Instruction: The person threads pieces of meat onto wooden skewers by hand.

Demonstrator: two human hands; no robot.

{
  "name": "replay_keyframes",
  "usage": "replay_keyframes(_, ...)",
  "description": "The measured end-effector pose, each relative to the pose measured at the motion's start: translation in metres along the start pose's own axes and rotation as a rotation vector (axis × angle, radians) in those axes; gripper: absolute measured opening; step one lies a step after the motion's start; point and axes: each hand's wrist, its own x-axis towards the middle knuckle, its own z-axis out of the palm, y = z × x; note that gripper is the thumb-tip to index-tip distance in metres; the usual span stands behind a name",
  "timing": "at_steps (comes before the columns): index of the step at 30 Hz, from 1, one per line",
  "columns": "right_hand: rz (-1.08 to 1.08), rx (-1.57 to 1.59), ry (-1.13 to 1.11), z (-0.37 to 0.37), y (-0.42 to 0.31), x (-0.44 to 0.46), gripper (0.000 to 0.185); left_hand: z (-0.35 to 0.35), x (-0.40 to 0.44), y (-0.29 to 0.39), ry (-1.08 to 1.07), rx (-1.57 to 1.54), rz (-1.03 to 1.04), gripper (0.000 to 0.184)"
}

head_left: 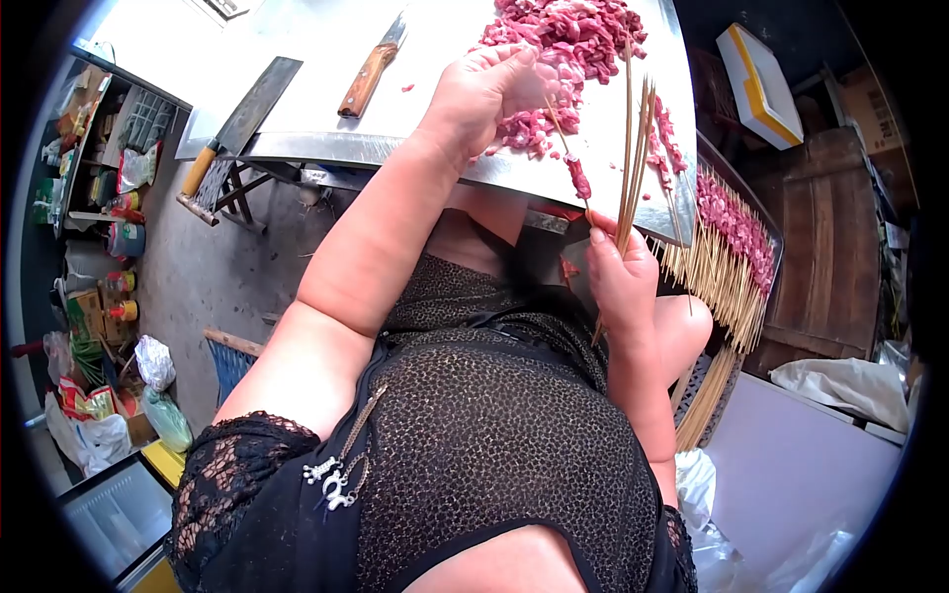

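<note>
My right hand (623, 272) is closed around the lower ends of several bamboo skewers (636, 163) near the table's front edge. One of them leans left and carries threaded pieces of red meat (578, 178), its upper end bare. Over the near left side of the heap of cut meat (573, 40) is my left hand (479, 94), its fingers curled together and blurred; what they hold is hidden. Loose meat pieces (524, 128) lie just beside it. A few meat-laden skewers (664, 148) rest at the table's right edge.
A cleaver (247, 114) and a wooden-handled knife (374, 74) lie on the metal table (326, 145) at left. Right of it, a tray holds many meat skewers (736, 227), with bare sticks (707, 400) below. A white and yellow box (759, 87) stands farther right; shelves (94, 148) stand at far left.
</note>
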Motion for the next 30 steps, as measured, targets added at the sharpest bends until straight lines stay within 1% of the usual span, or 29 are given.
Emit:
replay_keyframes(6,-0.024,-0.037,0.029,-0.003,-0.001,0.0,0.02,0.006,-0.002,-0.003,0.006,-0.048,-0.019,0.023)
replay_keyframes(14,-0.049,-0.091,0.028,-0.014,-0.005,0.002,0.019,0.012,-0.009,0.001,-0.025,-0.005,-0.025,0.023)
replay_keyframes(16,-0.135,-0.224,0.048,-0.021,-0.003,0.005,0.02,0.011,-0.01,0.002,-0.036,-0.004,-0.026,0.023)
replay_keyframes(18,-0.151,-0.251,0.055,-0.021,-0.005,0.004,0.02,0.011,-0.011,0.003,-0.089,0.008,-0.052,0.023)
replay_keyframes(21,-0.171,-0.189,0.074,-0.011,-0.005,0.001,0.02,0.014,-0.011,0.0,-0.09,-0.05,-0.069,0.024)
replay_keyframes(23,-0.096,-0.122,0.096,-0.005,-0.003,-0.002,0.02,0.017,-0.012,-0.001,-0.082,-0.054,-0.07,0.024)
replay_keyframes(26,-0.085,-0.142,0.114,0.001,0.002,-0.003,0.02,0.018,-0.011,-0.005,-0.072,-0.092,-0.07,0.023)
replay_keyframes(28,-0.069,-0.104,0.1,0.004,0.003,-0.004,0.02,0.017,-0.01,-0.006,-0.071,-0.126,-0.069,0.023)
replay_keyframes(30,-0.07,0.031,0.034,0.005,0.005,-0.003,0.021,0.017,-0.01,-0.008,-0.092,-0.202,-0.101,0.022)
